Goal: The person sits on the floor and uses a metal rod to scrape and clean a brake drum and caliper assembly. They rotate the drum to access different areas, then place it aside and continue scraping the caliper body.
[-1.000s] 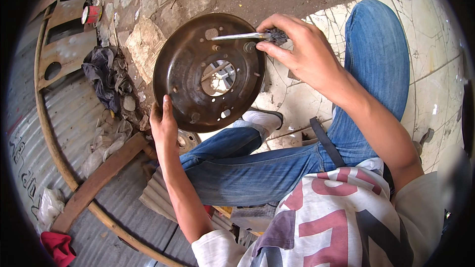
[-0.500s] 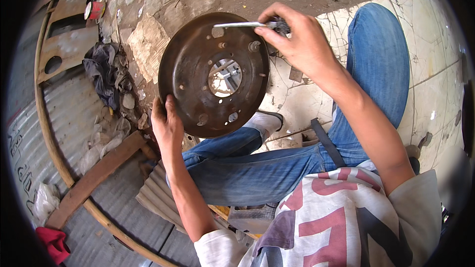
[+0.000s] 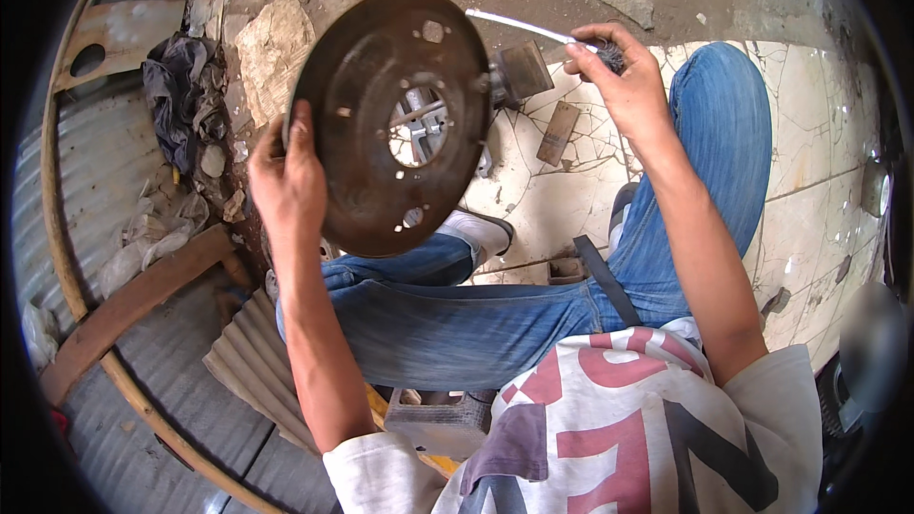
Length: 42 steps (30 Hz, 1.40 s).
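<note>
A round, rusty brown brake backing plate point(image 3: 367, 152) is tilted up in front of me, with a large centre hole and several smaller ones. My left hand point(image 3: 293, 171) grips its left rim, some fingers hidden behind it. Out past the plate's right edge, my right hand point(image 3: 619, 71) is closed on a small brush point(image 3: 519, 25). Its thin white handle points left toward the plate's upper edge without visibly touching it. Dark bristles point(image 3: 610, 57) show among the fingers.
Beyond the plate's right edge is a dark boxy metal piece point(image 3: 522, 74), near a flat brown piece point(image 3: 558, 133) on cracked tiles point(image 3: 809, 133). To the left lie dark cloth point(image 3: 176, 105), a long wooden pole point(image 3: 62, 219) and corrugated sheet point(image 3: 90, 152). A hollow block point(image 3: 438, 419) sits by my legs.
My right hand has drawn the brush right, away from the plate's face. The left hand has shifted up and left along with the plate, which is now turned more edge-on.
</note>
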Available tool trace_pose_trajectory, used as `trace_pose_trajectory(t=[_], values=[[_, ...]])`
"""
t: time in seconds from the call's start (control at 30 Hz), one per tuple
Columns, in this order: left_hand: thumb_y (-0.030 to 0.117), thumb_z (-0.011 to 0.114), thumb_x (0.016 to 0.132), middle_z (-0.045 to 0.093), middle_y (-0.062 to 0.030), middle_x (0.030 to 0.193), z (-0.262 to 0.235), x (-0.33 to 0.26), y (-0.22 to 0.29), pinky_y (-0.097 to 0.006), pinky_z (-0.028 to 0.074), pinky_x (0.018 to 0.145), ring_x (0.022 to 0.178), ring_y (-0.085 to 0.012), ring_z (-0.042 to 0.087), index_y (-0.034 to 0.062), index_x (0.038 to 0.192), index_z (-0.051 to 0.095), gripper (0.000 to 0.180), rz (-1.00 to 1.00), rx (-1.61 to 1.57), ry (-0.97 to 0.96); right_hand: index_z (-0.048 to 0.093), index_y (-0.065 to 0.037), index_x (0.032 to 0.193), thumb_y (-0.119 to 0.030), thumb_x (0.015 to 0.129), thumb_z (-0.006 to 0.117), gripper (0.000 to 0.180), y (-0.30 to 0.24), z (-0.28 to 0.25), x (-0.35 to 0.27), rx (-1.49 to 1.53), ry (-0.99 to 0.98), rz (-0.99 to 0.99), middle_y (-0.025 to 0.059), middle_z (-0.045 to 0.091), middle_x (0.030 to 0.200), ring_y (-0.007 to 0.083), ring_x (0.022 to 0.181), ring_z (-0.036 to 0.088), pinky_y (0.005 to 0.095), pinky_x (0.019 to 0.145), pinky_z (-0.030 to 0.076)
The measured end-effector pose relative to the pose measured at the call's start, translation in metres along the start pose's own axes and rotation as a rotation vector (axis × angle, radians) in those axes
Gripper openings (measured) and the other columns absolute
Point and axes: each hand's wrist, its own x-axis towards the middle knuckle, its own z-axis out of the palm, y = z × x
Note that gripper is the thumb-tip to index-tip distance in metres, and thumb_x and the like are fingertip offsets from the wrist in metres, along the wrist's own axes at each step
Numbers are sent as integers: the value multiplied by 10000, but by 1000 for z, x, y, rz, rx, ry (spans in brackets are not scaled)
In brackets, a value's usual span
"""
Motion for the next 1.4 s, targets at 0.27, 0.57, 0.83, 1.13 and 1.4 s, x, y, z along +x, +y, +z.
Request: trace_pose_trajectory(t=[0.27, 0.57, 0.83, 1.13, 1.4], values=[[271, 597, 948, 656, -30, 850, -56, 24, -22, -226, 436, 715, 764, -87, 538, -33, 984, 674, 315, -89, -217, 252, 621, -28, 1036, -181, 879, 671, 225, 11, 4, 1, -21, -10, -2, 52, 674, 806, 88, 757, 633, 234, 697, 478], [221, 559, 963, 671, -75, 926, -120, 37, -108, -250, 440, 743, 799, -118, 564, -61, 1063, 638, 309, -153, -13, 396, 621, -19, 1034, -186, 875, 671, 235, 17, 14, -3, -137, -70, 10, 57, 668, 852, 103, 766, 641, 256, 695, 475], [219, 548, 968, 666, -78, 892, -123, -33, -195, -253, 441, 720, 777, -109, 551, -60, 1069, 632, 308, -306, -19, 442, 619, -24, 1068, -193, 882, 668, 256, 20, 27, -8, -256, -156, 48, 70, 669, 879, 123, 800, 659, 257, 687, 488], [283, 571, 954, 621, -77, 742, -98, -82, -232, -281, 418, 638, 687, -115, 491, -79, 951, 626, 366, -480, 83, 374, 612, -23, 1135, -155, 877, 666, 294, 23, 34, -8, -381, -198, -85, 96, 667, 956, 154, 923, 637, 278, 782, 487], [334, 590, 929, 683, -222, 943, -75, -99, -259, -338, 471, 779, 815, -253, 626, -101, 1054, 615, 453, -577, 229, 421, 594, -30, 1174, -131, 881, 656, 316, 27, 31, -1, -339, 20, -147, 109, 651, 1058, 165, 988, 613, 281, 866, 473]])
